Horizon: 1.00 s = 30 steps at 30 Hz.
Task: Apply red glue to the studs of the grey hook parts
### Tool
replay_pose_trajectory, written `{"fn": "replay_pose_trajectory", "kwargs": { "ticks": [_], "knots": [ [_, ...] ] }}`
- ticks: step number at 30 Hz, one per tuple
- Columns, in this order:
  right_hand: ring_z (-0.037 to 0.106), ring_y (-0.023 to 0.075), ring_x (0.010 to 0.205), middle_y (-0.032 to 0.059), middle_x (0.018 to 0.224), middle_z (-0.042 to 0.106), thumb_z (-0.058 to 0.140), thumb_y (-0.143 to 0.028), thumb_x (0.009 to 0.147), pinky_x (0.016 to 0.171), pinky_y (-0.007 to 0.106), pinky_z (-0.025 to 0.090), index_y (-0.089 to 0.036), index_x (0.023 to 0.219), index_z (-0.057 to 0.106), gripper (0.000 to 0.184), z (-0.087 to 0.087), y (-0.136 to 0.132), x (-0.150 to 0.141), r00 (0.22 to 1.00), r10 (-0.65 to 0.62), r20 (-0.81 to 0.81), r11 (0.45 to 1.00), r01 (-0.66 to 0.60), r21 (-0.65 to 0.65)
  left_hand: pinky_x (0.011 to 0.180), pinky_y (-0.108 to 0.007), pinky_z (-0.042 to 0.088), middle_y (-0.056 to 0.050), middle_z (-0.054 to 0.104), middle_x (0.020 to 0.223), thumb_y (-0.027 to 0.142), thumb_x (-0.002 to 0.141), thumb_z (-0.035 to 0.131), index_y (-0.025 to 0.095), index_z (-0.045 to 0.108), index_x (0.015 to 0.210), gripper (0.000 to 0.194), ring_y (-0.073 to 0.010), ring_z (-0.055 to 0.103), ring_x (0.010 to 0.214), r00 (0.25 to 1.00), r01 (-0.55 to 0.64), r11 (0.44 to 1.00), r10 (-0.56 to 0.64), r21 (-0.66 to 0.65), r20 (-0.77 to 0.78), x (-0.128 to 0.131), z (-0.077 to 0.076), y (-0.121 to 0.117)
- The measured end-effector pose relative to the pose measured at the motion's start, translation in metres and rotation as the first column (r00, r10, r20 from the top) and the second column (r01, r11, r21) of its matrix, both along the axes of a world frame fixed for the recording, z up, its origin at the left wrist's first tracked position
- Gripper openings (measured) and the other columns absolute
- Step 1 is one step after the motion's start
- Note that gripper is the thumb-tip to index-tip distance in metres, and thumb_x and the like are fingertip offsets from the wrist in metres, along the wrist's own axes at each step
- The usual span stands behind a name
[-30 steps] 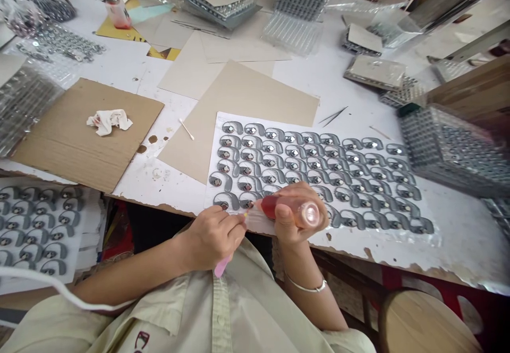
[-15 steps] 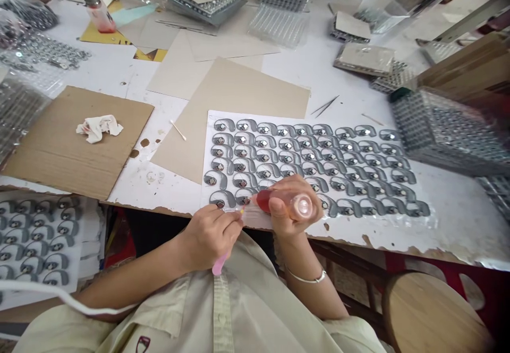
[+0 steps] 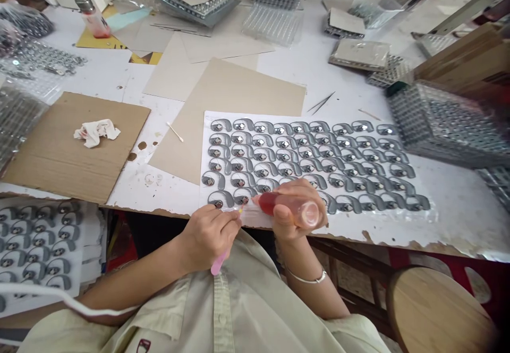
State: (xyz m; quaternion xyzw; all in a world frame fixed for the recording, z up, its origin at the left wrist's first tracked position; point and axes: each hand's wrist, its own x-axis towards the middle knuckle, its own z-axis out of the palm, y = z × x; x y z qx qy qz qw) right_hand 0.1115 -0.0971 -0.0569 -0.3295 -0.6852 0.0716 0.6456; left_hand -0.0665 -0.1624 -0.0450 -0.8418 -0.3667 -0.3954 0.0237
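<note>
My left hand (image 3: 209, 239) is closed around a slim tool with a pink handle (image 3: 219, 264) and a small yellow tip. That tip is at the near edge of a white sheet (image 3: 206, 135), close to a grey hook-shaped piece (image 3: 241, 199) with a shiny stone. In my right hand (image 3: 286, 228) lies a clear squeeze bottle (image 3: 289, 209) of red liquid, tilted with its narrow end pointing left toward that same piece. Whether the bottle's end touches the piece I cannot tell. Rows of similar grey pieces cover the sheet; my right hand and the bottle hide some of them.
To the left, a crumpled stained tissue (image 3: 95, 131) rests on brown cardboard (image 3: 43, 156). A cotton swab (image 3: 175, 131) and tweezers (image 3: 321, 103) lie beyond the sheet. Packed trays (image 3: 450, 125) stand at right. Another red-liquid bottle (image 3: 93, 17) is at back left. A wooden stool (image 3: 438, 305) is below right.
The bottle in my right hand has shifted slightly right and down at its base. My left hand stays almost in place with the pink tool. The whole view has moved a little.
</note>
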Motion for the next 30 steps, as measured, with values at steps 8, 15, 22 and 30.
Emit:
{"fn": "replay_pose_trajectory", "kwargs": {
  "ticks": [8,15,22,30],
  "knots": [
    [0.053,0.0164,0.056,-0.0001,0.068,0.058,0.066,-0.031,0.079,0.048,0.032,0.044,-0.021,0.091,0.056,0.019,-0.0015,-0.0001,0.0003,1.0,0.025,0.012,0.999,-0.025,0.026,0.047,-0.026,0.043,-0.009,0.071,0.083,0.001,0.077,0.05,0.011,0.061,0.085,0.016,-0.0138,0.063,0.06,1.0,-0.002,1.0,0.001,-0.006,-0.006,-0.0006,-0.002,-0.0002],
    [0.053,0.0163,0.057,0.0005,0.07,0.058,0.066,-0.03,0.079,0.049,0.033,0.045,-0.02,0.092,0.056,0.019,0.0,-0.0008,-0.0014,0.999,0.04,0.019,0.999,-0.04,0.009,0.046,-0.026,0.042,-0.008,0.071,0.079,0.002,0.079,0.048,0.012,0.06,0.083,0.016,-0.0136,0.063,0.058,1.0,-0.002,1.0,0.002,0.01,0.008,0.0,0.0027,0.0015],
    [0.053,0.0156,0.057,0.0,0.069,0.059,0.066,-0.032,0.08,0.049,0.032,0.046,-0.021,0.091,0.055,0.019,0.0003,-0.0012,-0.0015,0.999,0.024,0.038,0.999,-0.025,0.024,0.046,-0.028,0.041,-0.009,0.071,0.081,0.002,0.078,0.05,0.011,0.059,0.085,0.015,-0.0143,0.063,0.058,1.0,0.004,1.0,-0.005,-0.014,-0.002,-0.0007,0.0003,0.0007],
    [0.052,0.0149,0.056,0.0008,0.069,0.059,0.066,-0.032,0.079,0.048,0.031,0.044,-0.019,0.088,0.055,0.02,0.0001,-0.0031,0.0015,0.999,0.011,0.049,0.999,-0.012,0.033,0.046,-0.028,0.043,-0.007,0.071,0.08,0.001,0.078,0.051,0.011,0.059,0.085,0.015,-0.0137,0.063,0.057,1.0,0.006,1.0,-0.006,-0.016,0.0,-0.0009,0.0038,0.0018]
  ]
}}
